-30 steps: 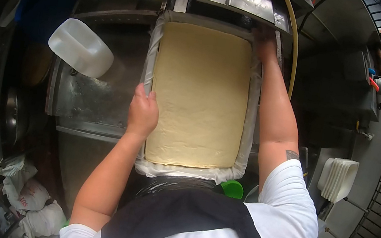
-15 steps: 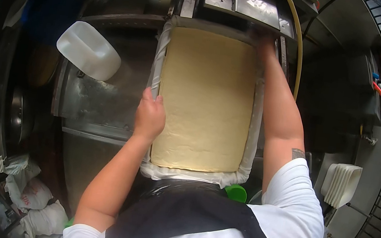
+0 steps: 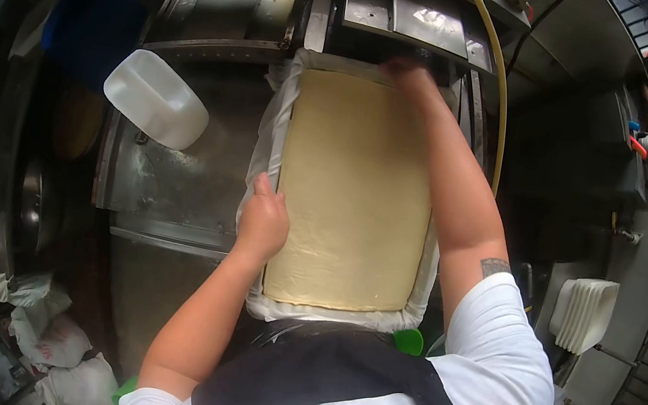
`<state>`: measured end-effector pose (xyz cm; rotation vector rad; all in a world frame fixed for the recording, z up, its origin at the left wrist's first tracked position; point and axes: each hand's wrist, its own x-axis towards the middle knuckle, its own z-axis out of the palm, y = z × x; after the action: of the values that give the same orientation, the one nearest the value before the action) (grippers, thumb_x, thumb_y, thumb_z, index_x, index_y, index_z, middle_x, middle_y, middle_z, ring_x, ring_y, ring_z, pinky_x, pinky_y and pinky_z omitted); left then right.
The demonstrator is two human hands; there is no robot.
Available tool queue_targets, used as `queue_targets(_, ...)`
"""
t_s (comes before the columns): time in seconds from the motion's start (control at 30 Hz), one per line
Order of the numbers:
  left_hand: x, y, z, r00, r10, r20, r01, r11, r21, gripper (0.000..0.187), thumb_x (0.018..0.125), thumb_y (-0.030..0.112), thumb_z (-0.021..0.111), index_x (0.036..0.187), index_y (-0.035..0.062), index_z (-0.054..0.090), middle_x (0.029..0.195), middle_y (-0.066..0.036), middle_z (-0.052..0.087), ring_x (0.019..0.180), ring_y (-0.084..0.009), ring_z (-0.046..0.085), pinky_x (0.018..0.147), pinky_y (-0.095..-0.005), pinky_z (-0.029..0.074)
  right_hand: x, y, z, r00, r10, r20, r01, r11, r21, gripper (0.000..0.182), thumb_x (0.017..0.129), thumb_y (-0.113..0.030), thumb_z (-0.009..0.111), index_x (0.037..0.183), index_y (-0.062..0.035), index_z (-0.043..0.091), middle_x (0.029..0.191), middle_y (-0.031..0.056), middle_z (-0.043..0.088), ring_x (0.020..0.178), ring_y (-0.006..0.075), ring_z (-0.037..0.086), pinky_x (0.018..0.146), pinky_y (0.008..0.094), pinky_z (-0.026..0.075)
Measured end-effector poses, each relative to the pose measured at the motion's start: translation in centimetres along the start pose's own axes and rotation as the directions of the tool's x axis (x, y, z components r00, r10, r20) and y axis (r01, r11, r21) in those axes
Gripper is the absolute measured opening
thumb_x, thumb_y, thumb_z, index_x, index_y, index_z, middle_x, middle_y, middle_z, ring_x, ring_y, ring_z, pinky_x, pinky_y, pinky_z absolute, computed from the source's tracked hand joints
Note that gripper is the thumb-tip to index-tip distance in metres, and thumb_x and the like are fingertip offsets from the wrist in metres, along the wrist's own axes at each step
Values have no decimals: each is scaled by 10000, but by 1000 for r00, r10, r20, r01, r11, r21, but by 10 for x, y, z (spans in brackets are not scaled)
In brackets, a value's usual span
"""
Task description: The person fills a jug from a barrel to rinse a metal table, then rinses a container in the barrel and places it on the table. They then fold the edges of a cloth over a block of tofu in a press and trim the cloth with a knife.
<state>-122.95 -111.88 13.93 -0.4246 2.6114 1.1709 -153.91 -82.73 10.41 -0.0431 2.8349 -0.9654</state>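
Note:
A wide, flat, pale yellow slab (image 3: 354, 199) lies in a rectangular tray lined with white cloth (image 3: 340, 317). My left hand (image 3: 263, 223) is closed on the cloth-covered left rim, its thumb side up. Over the far edge of the tray reaches my right hand (image 3: 411, 77), blurred and dark, so its fingers cannot be made out. My right forearm passes over the slab's far right corner.
A translucent white plastic jug (image 3: 157, 100) lies on the metal surface (image 3: 176, 180) at the left. Metal equipment stands beyond the tray. A yellow hose (image 3: 500, 53) hangs at the right. White trays (image 3: 582, 315) are stacked at far right; white bags (image 3: 60, 343) lie lower left.
My right hand has moved left along the tray's far edge. My left hand stays at the left rim. The whole scene sits slightly lower and further right in view.

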Motion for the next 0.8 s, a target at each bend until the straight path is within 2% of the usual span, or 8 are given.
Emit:
queue_targets(0.07, -6, -4, 12, 994, 80, -73, -84, 995, -53, 498, 1048, 154, 547, 1445, -102, 390, 1210, -406, 646, 1102, -587, 630, 944, -599, 504, -6, 8, -2, 999, -14, -29, 14, 1000, 26, 251, 965, -340, 761, 1119, -148, 812, 1112, 98, 803, 1026, 245, 746, 965, 387, 555)
queue_targets(0.13, -4, -11, 24, 981, 134, -137, -145, 987, -69, 495, 1050, 158, 547, 1446, -101, 402, 1215, -404, 647, 1118, -583, 628, 954, -594, 502, 0, 27, 4, 963, -80, -256, 130, 974, 183, 220, 958, -287, 775, 1102, -127, 818, 1086, 96, 813, 1002, 219, 752, 948, 364, 558)
queue_targets(0.23, -5, -5, 29, 967, 169, -191, -188, 978, -90, 492, 1053, 169, 548, 1447, -99, 426, 1228, -400, 647, 1144, -574, 624, 973, -583, 500, 9, 37, 4, 954, -98, -284, 187, 934, 304, 253, 953, -286, 781, 1123, -101, 810, 1099, 122, 809, 1015, 215, 751, 939, 373, 562)
queue_targets(0.43, -4, -1, 32, 975, 130, -180, -150, 983, -104, 500, 1060, 191, 543, 1457, -96, 438, 1237, -390, 654, 1133, -558, 638, 968, -575, 504, -13, -62, 22, 946, -194, -258, 212, 976, 44, 320, 932, -311, 779, 1171, -99, 790, 1111, 153, 796, 1008, 289, 754, 915, 394, 570)
queue_targets(0.5, -6, 4, 30, 976, 120, -181, -139, 986, -95, 503, 1061, 195, 542, 1459, -95, 438, 1233, -387, 657, 1122, -555, 643, 963, -573, 507, -9, -82, 27, 957, -288, 6, 288, 956, 49, 341, 950, -349, 764, 1176, -95, 789, 1139, 148, 792, 1027, 301, 748, 920, 399, 571)
queue_targets(0.63, -5, 5, 27, 982, 108, -153, -126, 986, -109, 508, 1063, 197, 540, 1466, -95, 437, 1217, -383, 665, 1104, -554, 650, 955, -569, 514, 20, -80, 48, 992, -123, 7, 121, 984, 131, 409, 997, -351, 727, 1301, -79, 743, 1239, 121, 774, 1134, 263, 720, 1006, 417, 541)
queue_targets(0.73, -4, 0, 32, 972, 144, -185, -165, 981, -101, 507, 1062, 197, 546, 1459, -102, 444, 1219, -383, 665, 1113, -548, 650, 962, -555, 518, 43, -42, 71, 927, -336, -166, 361, 919, 158, 452, 985, -355, 730, 1317, -48, 718, 1261, 121, 763, 1159, 260, 716, 1011, 406, 539)
queue_targets(0.8, -3, -4, 34, 970, 156, -188, -177, 979, -100, 507, 1062, 198, 550, 1454, -107, 447, 1227, -383, 663, 1125, -541, 650, 974, -542, 518, 5, -61, 37, 963, -222, -149, 267, 831, 488, 365, 963, -349, 737, 1236, -109, 763, 1153, 152, 777, 1083, 329, 729, 991, 406, 553)
